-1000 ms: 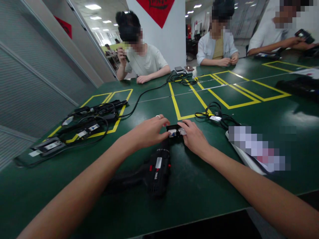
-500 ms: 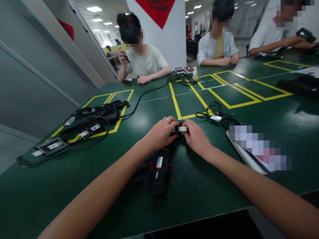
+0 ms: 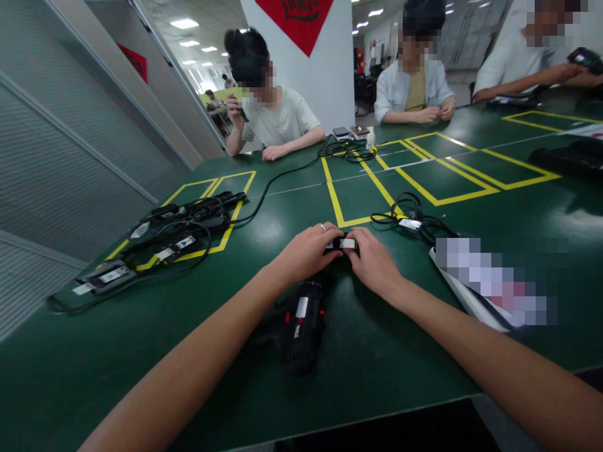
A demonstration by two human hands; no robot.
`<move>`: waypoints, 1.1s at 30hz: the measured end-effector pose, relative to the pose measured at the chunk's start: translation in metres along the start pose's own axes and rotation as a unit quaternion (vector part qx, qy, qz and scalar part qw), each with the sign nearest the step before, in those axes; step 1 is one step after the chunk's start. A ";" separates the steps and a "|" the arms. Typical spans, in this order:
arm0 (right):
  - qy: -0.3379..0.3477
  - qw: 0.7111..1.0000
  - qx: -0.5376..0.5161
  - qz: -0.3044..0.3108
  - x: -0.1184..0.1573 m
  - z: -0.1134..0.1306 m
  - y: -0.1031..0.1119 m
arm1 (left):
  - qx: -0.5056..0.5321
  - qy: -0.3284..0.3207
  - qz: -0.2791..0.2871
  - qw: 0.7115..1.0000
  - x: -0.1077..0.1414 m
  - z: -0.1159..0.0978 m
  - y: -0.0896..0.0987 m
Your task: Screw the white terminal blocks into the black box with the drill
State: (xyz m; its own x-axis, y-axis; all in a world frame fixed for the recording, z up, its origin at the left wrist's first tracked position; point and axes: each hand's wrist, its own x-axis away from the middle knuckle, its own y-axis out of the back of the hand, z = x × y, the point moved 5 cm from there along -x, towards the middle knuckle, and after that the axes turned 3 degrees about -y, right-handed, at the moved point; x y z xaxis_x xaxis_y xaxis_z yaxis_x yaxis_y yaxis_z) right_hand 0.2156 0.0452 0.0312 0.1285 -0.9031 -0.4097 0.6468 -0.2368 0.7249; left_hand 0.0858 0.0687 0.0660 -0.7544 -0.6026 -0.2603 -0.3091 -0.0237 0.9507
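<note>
Between my hands is a small black block with white labels [image 3: 347, 243], perhaps a battery pack; much of it is hidden by fingers. My left hand [image 3: 308, 251] grips its left end, thumb along the near side and a ring on one finger. At the right end, my right hand [image 3: 374, 260] has its thumb and fingers closed on the same block. A black cordless drill [image 3: 301, 333] with red buttons and a white label lies on the green table [image 3: 386, 358] just nearer than my hands, touched by neither.
Black cables and adapters [image 3: 188, 226] lie at the left inside yellow tape lines. A coiled cable [image 3: 407, 213] and a white-edged stack [image 3: 464, 295] are at the right. Several people sit across the table, one person [image 3: 287, 119] holding a small dark object.
Both hands stay on the block with almost no movement. The whole view has shifted slightly. The drill lies where it was.
</note>
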 end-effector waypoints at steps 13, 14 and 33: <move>-0.006 1.000 0.009 -0.008 0.000 0.000 0.001 | 0.056 0.002 -0.066 0.996 0.003 -0.004 0.028; -0.006 1.000 0.010 -0.007 0.000 0.000 0.001 | 0.062 0.009 -0.071 0.996 0.004 -0.003 0.034; -0.004 1.000 0.006 -0.008 0.001 0.001 -0.001 | 0.008 0.368 0.084 0.926 0.249 0.135 0.044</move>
State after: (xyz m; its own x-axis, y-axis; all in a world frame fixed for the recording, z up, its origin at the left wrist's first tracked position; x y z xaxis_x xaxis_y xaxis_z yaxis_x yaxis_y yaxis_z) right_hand 0.2142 0.0444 0.0313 0.1113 -0.9020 -0.4172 0.6392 -0.2565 0.7250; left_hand -0.1944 0.0255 0.0205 -0.1954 -0.9773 0.0818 -0.2353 0.1277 0.9635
